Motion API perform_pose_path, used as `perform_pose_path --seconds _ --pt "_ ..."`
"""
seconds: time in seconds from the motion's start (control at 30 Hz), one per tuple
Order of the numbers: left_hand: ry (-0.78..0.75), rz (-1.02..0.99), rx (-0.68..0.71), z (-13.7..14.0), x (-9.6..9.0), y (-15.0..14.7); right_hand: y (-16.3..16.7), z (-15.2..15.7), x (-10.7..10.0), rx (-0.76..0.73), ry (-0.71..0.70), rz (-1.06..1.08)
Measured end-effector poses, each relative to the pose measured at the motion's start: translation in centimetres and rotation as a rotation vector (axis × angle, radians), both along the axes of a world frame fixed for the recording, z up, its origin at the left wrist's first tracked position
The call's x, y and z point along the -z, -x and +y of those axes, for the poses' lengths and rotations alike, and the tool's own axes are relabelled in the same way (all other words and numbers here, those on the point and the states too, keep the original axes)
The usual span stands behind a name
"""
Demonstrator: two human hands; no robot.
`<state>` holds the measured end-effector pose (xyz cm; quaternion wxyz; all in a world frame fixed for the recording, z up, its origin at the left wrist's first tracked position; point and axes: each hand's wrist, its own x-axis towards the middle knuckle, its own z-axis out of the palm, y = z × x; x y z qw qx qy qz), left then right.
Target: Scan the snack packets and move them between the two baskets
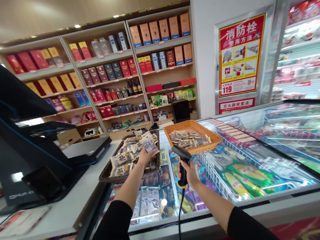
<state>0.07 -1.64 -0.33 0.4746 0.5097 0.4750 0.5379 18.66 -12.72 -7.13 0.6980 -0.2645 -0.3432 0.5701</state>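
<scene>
My right hand [191, 174] is wrapped around the grip of a black barcode scanner [182, 155], whose head points left toward the baskets and whose cable hangs down. My left hand [146, 157] reaches over a dark brown wicker basket [104, 175] with its fingers on a small snack packet [149, 145], which they seem to pinch. More small packets [121, 159] with dark lettering fill that basket. Beside it, an orange wicker basket [214, 138] holds similar packets [189, 138]. Both baskets rest on top of a glass-topped freezer [286, 194].
At left, a black checkout terminal [32, 138] with a scale [88, 148] stands on a white counter [79, 198]. Wrapped frozen goods [242, 180] lie under the freezer glass. Behind are shelves [109, 81] of boxes and bottles, and a red fire-hydrant sign [241, 55].
</scene>
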Motion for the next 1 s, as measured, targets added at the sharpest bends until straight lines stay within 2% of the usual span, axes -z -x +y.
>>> perform_pose_path --seconds 0.1,0.33,0.5,0.67,0.73,0.9,1.0 --pt "-0.022 0.021 0.020 -0.2 0.6 0.0 0.1 0.2 0.1 -0.010 0.009 0.011" --pt "-0.195 0.146 -0.093 -0.2 0.0 1.3 0.1 -0.1 -0.1 0.018 0.018 0.008" --pt "-0.234 0.109 -0.318 -0.2 -0.4 1.9 0.0 -0.2 -0.1 0.034 0.016 -0.013" --pt "-0.372 0.127 -0.553 0.2 -0.4 2.7 0.0 0.1 0.2 0.031 0.017 0.009" --pt "-0.340 0.210 -0.524 0.5 0.0 2.8 0.0 0.1 0.4 0.027 0.018 0.011" --pt "-0.193 0.579 -0.253 1.4 0.9 2.0 0.0 0.0 0.4 0.009 0.024 -0.001" --pt "-0.231 0.684 -0.235 1.4 0.8 1.6 0.1 -0.2 0.1 0.021 0.012 -0.036"
